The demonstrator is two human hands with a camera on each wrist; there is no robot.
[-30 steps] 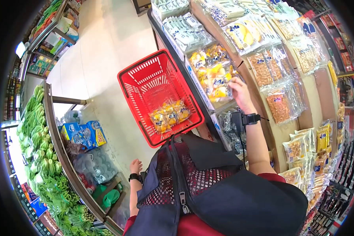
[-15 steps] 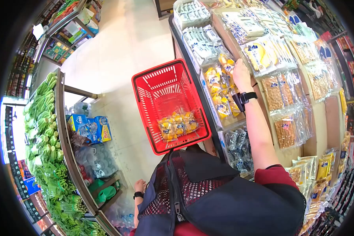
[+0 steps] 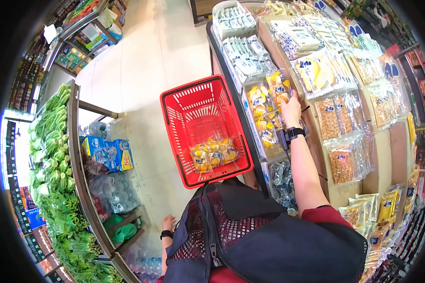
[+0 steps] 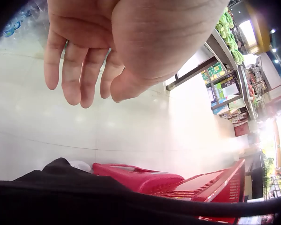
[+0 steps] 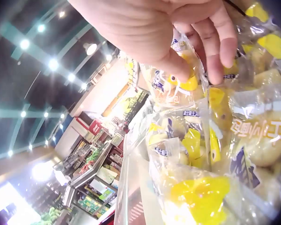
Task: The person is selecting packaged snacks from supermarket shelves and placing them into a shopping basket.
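Note:
My right hand pinches a clear packet of small bread buns with yellow labels, thumb on one side and fingers on the other. It is over the box of bread packets on the display stand. Up close in the right wrist view, the pinched packet stands among other bread packets. My left hand hangs low at my side holding nothing, its fingers loosely extended above the floor. In front of me is a red shopping basket, with bread packets at its near end.
White packets fill the box beyond the bread, and dark-wrapped packets the nearer one. Flat bagged biscuits line the stand's right side. Leafy greens lie on a rack at left, bottles beneath it. Pale floor runs between.
My right hand moved toward the far end of the bread box, then came back nearer, lifting a packet's end. The basket and shelves shifted rightward in the head view. The left hand stayed low.

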